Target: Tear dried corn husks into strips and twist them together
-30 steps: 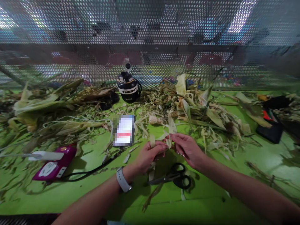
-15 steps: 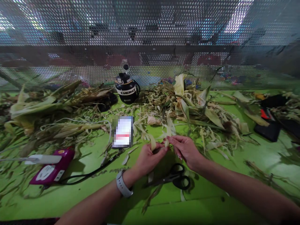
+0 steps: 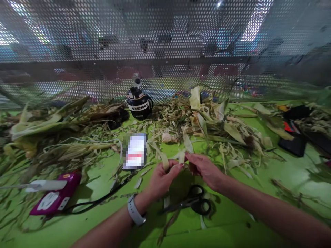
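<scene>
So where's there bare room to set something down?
Mostly bare tabletop: between the purple box and left forearm, and in front of the dark item at right. Crowded: the back, with husk piles flanking the black jug, and the middle, with scissors and husk strips.

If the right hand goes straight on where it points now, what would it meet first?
The right hand would probably first meet the pale husk strip by the left hand; depth is unclear, so they may already touch.
</scene>
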